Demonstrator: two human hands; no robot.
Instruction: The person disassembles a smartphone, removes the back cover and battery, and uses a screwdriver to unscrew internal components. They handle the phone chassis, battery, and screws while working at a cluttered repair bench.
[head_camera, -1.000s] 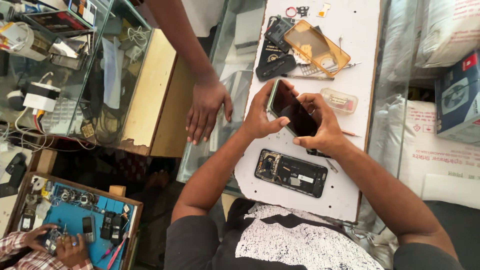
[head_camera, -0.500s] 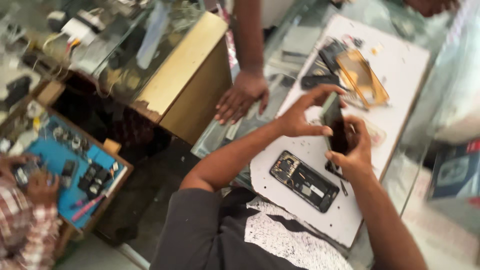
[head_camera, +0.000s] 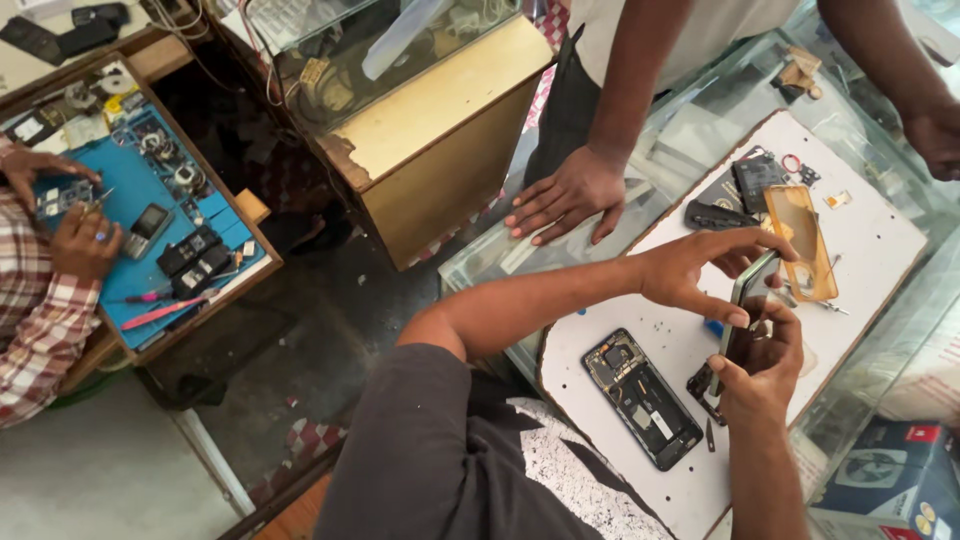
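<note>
The glass tabletop (head_camera: 900, 330) carries a white board (head_camera: 880, 235), and everything below is placed from that board. Above its right-hand middle the person holds a dark phone (head_camera: 745, 315) tilted up on edge, long axis running from low near the chest up and away toward the far end of the board, screen side turned to the right hand. On the board's near half lies an opened phone body (head_camera: 640, 398), back off, circuit parts showing, long axis slanting from the board's left edge toward the near corner. At the far half lies an amber clear case (head_camera: 800, 240), with a black cover (head_camera: 718, 215) and small parts just beside it. Left of the board, well apart, a wooden tray with a blue mat (head_camera: 130, 190) holds small phones and tools.

The left hand (head_camera: 700, 275) reaches in with arm stretched, its grip clamped on the phone's top edge. The right hand (head_camera: 760, 375) cups the lower end from beneath, fingers closed on it.
</note>
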